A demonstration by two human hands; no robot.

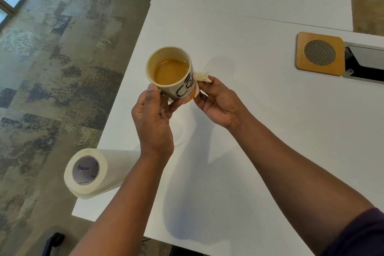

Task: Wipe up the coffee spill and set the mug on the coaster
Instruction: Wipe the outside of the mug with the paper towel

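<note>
Nearest, at the table's left edge, a roll of paper towel lies on its side, soft and quilted, its cardboard core facing out and part of it overhanging the edge; a knock from the left forearm just above it could, I judge, send it rolling to the carpeted floor. Above the smooth white table the left hand holds the mug in the air, thumb up near the rim and fingers curled round the handle side, though the handle itself is hidden. The mug is a glazed cylinder, pale with bold black lettering and an orange band at the base, and is tilted a little with milky brown coffee well up inside. The right hand pinches a crumpled, stained wad of paper towel against the mug's outer wall. The likeliest trouble is that rubbing pushes the mug further over and coffee slops out again onto the table; the hold near the handle also looks light for a full mug. No puddle is plain on the table below, only a faint sheen. Farther right and well apart lies the coaster, a rounded wooden square with a round woven mesh inset, beside a grey hatch in the table.
</note>
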